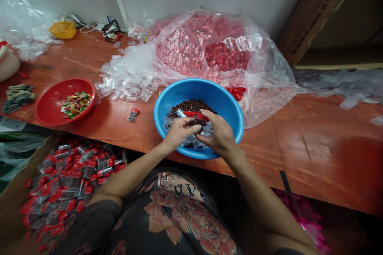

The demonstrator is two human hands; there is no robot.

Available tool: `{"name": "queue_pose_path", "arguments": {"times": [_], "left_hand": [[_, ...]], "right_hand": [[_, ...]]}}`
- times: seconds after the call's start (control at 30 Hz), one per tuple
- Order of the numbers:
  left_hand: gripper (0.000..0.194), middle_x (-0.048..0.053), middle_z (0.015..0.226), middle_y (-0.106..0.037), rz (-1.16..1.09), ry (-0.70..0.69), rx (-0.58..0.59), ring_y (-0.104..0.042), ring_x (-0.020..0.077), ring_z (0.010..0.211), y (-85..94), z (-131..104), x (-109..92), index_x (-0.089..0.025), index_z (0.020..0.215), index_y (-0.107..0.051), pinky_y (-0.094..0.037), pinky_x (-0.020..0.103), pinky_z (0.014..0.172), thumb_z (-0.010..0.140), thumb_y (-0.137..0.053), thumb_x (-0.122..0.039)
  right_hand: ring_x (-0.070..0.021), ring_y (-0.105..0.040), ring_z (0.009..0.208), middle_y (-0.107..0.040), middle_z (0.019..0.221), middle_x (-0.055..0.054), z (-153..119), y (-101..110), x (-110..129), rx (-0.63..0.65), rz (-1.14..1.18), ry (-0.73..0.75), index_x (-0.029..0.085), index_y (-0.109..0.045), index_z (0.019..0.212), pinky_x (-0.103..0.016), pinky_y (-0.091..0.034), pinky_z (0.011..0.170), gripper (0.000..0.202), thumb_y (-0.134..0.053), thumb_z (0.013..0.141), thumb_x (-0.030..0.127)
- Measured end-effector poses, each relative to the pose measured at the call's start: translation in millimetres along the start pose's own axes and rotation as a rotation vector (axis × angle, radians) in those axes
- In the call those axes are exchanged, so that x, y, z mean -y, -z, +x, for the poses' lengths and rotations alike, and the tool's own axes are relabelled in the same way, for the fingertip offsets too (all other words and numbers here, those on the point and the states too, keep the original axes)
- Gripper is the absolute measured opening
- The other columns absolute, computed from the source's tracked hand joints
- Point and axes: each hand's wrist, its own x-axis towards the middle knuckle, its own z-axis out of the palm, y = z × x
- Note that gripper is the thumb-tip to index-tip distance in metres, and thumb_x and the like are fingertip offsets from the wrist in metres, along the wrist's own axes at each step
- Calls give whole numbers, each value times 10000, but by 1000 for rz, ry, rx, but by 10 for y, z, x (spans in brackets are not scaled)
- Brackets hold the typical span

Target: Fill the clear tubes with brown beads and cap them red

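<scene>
Over a blue basin [161, 107], both of my hands meet around a small clear container with a red cap [202, 117]. My left hand [179, 130] pinches it from the left, with thumb and fingers closed. From the other side, my right hand [220, 132] closes on it, fingers at the red cap. Dark contents show inside, partly covered by the fingers. Another red cap [189, 113] shows just behind my left fingers. Brown round beads [194, 105] and several clear empty containers [206, 130] lie in the basin under my hands.
A filled red-capped container [133, 115] sits left of the basin. Clear containers [131, 81] are heaped behind it. A plastic bag of red caps [203, 44] lies at the back. A red bowl [44, 105] holds wrapped sweets. Many capped containers [68, 179] fill a box lower left.
</scene>
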Motion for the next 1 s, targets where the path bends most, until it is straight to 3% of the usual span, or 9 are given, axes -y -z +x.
{"name": "queue_pose_path", "arguments": {"times": [0.13, 0.3, 0.47, 0.53, 0.73, 0.83, 1.0], "left_hand": [[333, 56, 967, -757, -14, -35, -26, -667, 177, 911, -37, -15, 26, -153, 1013, -771, -479, 314, 926, 717, -803, -301], [361, 50, 979, -757, -22, -21, 42, -672, 162, 917, -32, -22, 47, -148, 997, -769, -481, 272, 908, 700, -833, -344], [615, 90, 869, -752, -237, 200, 9, -707, 189, 807, -9, -19, 18, -152, 930, -711, -533, 266, 700, 751, -629, -735], [628, 81, 834, -748, -321, 287, -18, -715, 198, 788, 5, -13, -18, -175, 884, -671, -540, 270, 660, 765, -560, -781], [458, 41, 708, -713, -449, 447, 18, -694, 173, 658, 19, 18, -54, -171, 835, -655, -550, 283, 650, 847, -577, -622], [371, 37, 674, -700, -465, 443, 43, -654, 147, 579, 6, 32, -9, -153, 820, -670, -541, 278, 633, 858, -606, -517], [490, 66, 563, -649, -319, 403, 91, -587, 150, 493, -38, 20, 35, -146, 648, -654, -471, 271, 524, 885, -499, -547]], "right_hand": [[-304, -609, 1236, -605, 1370, -163, 1, -20, 30, -45, -33, 8, 209, -374, 1460, -485, -525, 989, 718, -682, 816, 278], [-292, -650, 1150, -651, 1296, -140, -30, 20, 29, -59, -3, -1, 226, -419, 1430, -459, -541, 941, 692, -700, 799, 278], [-280, -659, 1058, -681, 1192, -101, -54, 83, 59, -64, 13, -26, 262, -461, 1381, -447, -537, 895, 664, -731, 779, 329], [-281, -643, 1056, -672, 1166, -97, -61, 78, 81, -62, 18, 14, 267, -461, 1379, -452, -527, 901, 659, -727, 780, 330], [-301, -559, 1148, -585, 1231, -117, -99, 34, 148, 87, -65, 114, 283, -487, 1366, -485, -467, 965, 600, -704, 813, 367], [-302, -557, 1144, -588, 1238, -127, -110, 3, 158, 64, -34, 135, 255, -370, 1440, -497, -458, 968, 694, -680, 828, 356], [-315, -559, 1117, -575, 1235, -148, -95, -29, 176, 13, -39, 69, 220, -307, 1463, -496, -473, 926, 782, -685, 802, 396]]}}
